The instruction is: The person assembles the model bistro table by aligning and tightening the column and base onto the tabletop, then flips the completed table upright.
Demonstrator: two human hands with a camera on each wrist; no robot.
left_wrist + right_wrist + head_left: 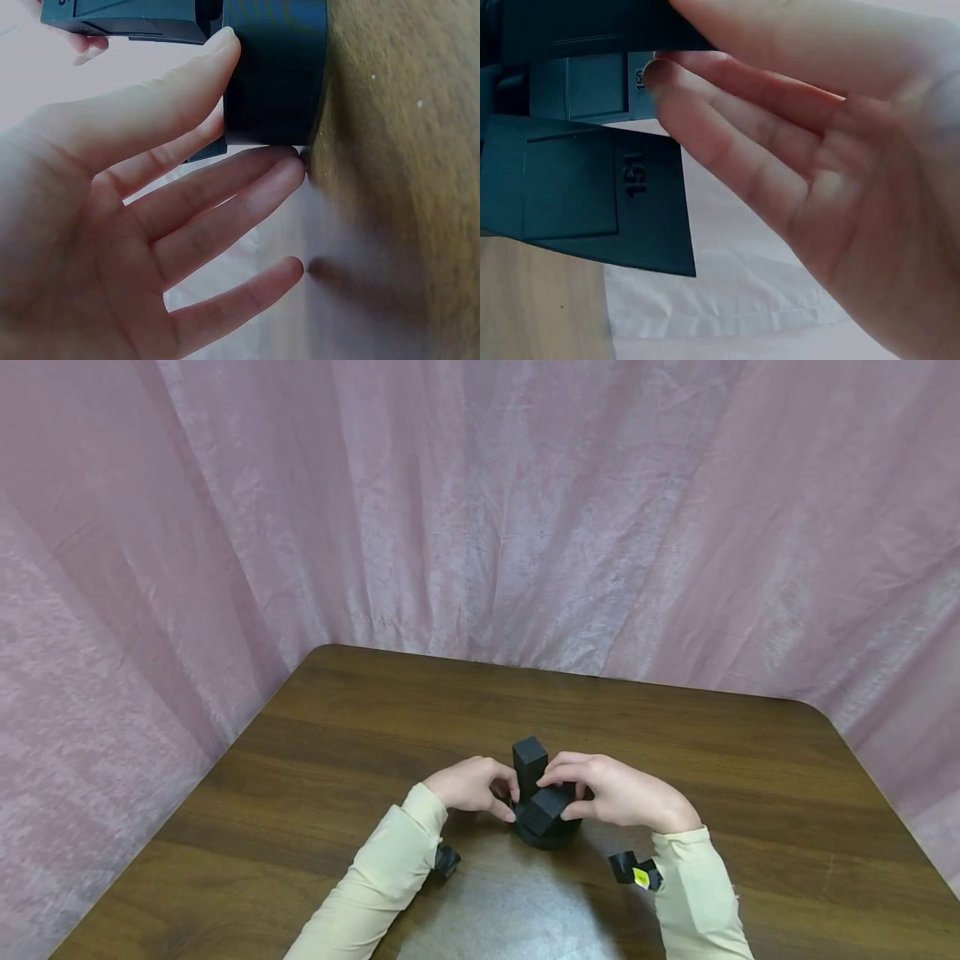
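A pink curtain (525,510) hangs behind a brown wooden surface (375,718), and the round black base (547,837) sits on that surface between the person's two hands. The left hand (471,785) is at the left side of the base: its thumb presses the rim and a bent finger reaches round behind, so the base is gripped between them, probably to keep it steady. The little finger is spread apart, reaching past the base without holding anything.

Over the near part of the base, the right hand (615,793) pinches a tilted black block (546,810), thumb on one side and fingers on the other; that grip seems chosen to control its angle. An upright black block (530,762) rises at the far side of the base, apparently supported by it, though its lower end is hidden. The right wrist view shows raised numbers on a block marked 151 (577,187) and a block marked 150 (596,86), both close to the base; which of them is the upright one, I cannot tell.
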